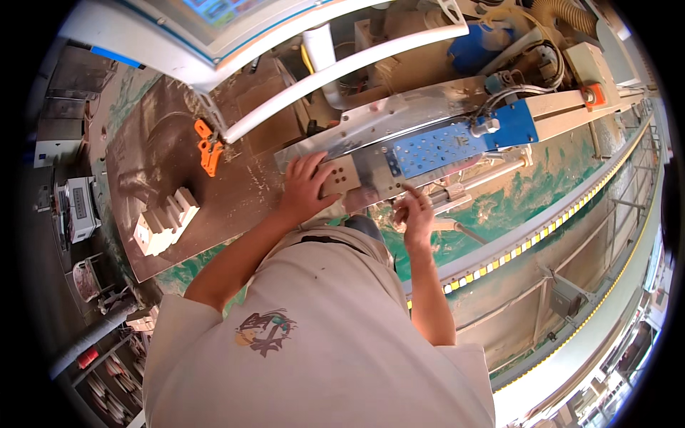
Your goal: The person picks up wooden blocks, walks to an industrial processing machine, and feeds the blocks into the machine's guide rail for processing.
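My left hand (305, 188) presses flat on a small pale wooden block (340, 176) with several drilled holes, its fingers spread over the block's left part. The block lies on the metal bed of a drilling machine (371, 121), just left of a blue perforated plate (435, 148). My right hand (414, 212) hovers at the machine's front edge with the index finger stretched toward the metal plate and the other fingers curled. It holds nothing that I can see.
A stack of pale wooden pieces (165, 221) lies on the brown worktable (164, 164) at left. An orange clamp (207, 147) sits near the white machine frame (321, 71). A rail with yellow markings (542, 232) runs along the right.
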Available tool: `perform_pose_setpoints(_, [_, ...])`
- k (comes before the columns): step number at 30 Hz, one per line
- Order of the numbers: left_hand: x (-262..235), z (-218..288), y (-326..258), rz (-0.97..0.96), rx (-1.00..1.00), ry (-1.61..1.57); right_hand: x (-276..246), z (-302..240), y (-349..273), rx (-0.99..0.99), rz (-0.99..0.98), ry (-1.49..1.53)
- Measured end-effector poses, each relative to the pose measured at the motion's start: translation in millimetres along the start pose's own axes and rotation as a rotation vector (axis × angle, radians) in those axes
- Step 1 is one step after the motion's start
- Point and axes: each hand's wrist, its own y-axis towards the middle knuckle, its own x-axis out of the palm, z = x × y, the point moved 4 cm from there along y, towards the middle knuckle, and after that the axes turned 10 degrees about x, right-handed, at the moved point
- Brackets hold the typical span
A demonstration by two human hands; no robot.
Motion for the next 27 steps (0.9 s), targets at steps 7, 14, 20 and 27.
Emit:
perform_pose_setpoints(7, [10,5,14,0.181,-0.050,0.034,87,47,-40,0.127,-0.304,-0.149])
perform_pose_setpoints(14, [-86,-30,-65,0.294,-0.190,-0.178,137,71,-38,0.122,-0.371,-0.082])
perform_pose_setpoints(20, [-240,-66,-196,0.474,-0.437,0.141,127,87,-32,-0.120,-0.282,-0.379])
perform_pose_setpoints(27, [-332,-128,-335,0.155,-0.721,0.330,164,74,-55,-0.006,-0.298,-0.294])
